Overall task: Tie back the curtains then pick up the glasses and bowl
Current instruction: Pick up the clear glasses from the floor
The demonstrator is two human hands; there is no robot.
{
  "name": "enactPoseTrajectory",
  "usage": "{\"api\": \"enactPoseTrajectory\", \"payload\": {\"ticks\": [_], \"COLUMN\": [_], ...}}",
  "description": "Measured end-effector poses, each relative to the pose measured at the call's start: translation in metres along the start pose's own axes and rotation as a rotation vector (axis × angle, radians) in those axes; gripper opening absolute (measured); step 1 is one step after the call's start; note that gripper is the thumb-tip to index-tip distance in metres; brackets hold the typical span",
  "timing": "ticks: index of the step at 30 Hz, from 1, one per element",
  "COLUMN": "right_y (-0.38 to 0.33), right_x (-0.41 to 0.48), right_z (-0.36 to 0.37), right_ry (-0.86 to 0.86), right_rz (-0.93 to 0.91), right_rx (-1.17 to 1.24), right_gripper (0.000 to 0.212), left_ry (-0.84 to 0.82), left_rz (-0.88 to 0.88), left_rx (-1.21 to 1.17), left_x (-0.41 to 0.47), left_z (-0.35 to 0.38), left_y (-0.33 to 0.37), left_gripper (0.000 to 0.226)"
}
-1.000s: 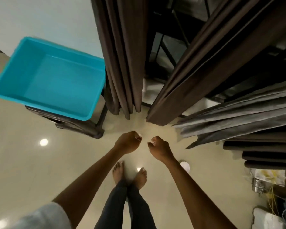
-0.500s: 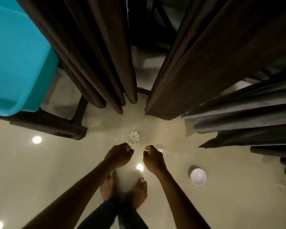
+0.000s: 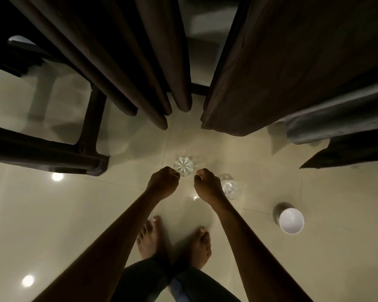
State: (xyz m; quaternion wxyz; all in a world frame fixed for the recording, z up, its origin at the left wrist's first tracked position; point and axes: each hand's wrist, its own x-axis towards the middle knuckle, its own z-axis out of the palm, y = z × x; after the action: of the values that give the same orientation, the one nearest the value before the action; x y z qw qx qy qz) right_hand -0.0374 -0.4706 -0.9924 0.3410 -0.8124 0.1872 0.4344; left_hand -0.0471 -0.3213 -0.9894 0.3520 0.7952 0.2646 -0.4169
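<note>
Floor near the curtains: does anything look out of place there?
Yes: a clear glass, a second glass and a white bowl stand on the floor tiles, an odd place for tableware. All look upright; no spill or breakage shows.

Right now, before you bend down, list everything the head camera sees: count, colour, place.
glasses: 2, clear, standing on the floor; one at centre, the other glass to its right
bowl: 1, white, on the floor at right, apart from the glasses
brown curtains: 2 hanging, dark brown, upper left and upper right, with a gap between
grey curtain: 1, grey, far right
stool frame: 1, black, left
floor: beige tiles, with light reflections
feet: 2, bare, bottom centre
left hand: 1, fingers curled, nothing seen in it, centre
right hand: 1, fingers curled, nothing seen in it, centre
</note>
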Motion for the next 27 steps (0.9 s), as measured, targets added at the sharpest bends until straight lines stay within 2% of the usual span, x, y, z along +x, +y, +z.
{"api": "enactPoseTrajectory", "payload": {"ticks": [6,10,14,18,20,23,27], "right_y": [-0.002,0.004,0.004,-0.005,-0.011,-0.014,-0.008], "right_x": [0.041,0.061,0.082,0.098,0.102,0.102,0.096], "right_z": [0.015,0.024,0.024,0.03,0.034,0.037,0.042], "right_ry": [0.06,0.033,-0.004,-0.011,-0.018,0.005,0.084], "right_rz": [0.051,0.113,0.135,0.127,0.107,0.085,0.088], "right_rx": [0.089,0.137,0.142,0.186,0.229,0.212,0.185], "right_gripper": [0.041,0.051,0.054,0.035,0.037,0.035,0.039], "left_ry": [-0.06,-0.072,-0.058,-0.088,-0.116,-0.076,0.056], "left_rz": [-0.023,-0.105,-0.142,-0.159,-0.157,-0.185,-0.221], "left_rx": [-0.042,-0.121,-0.128,-0.171,-0.166,-0.241,-0.344], "left_x": [0.042,0.065,0.089,0.102,0.101,0.104,0.097], "left_z": [0.008,0.015,0.021,0.027,0.027,0.028,0.031], "left_y": [0.002,0.003,0.009,0.012,0.014,0.009,0.0], "left_gripper": [0.045,0.059,0.047,0.043,0.041,0.043,0.043]}}
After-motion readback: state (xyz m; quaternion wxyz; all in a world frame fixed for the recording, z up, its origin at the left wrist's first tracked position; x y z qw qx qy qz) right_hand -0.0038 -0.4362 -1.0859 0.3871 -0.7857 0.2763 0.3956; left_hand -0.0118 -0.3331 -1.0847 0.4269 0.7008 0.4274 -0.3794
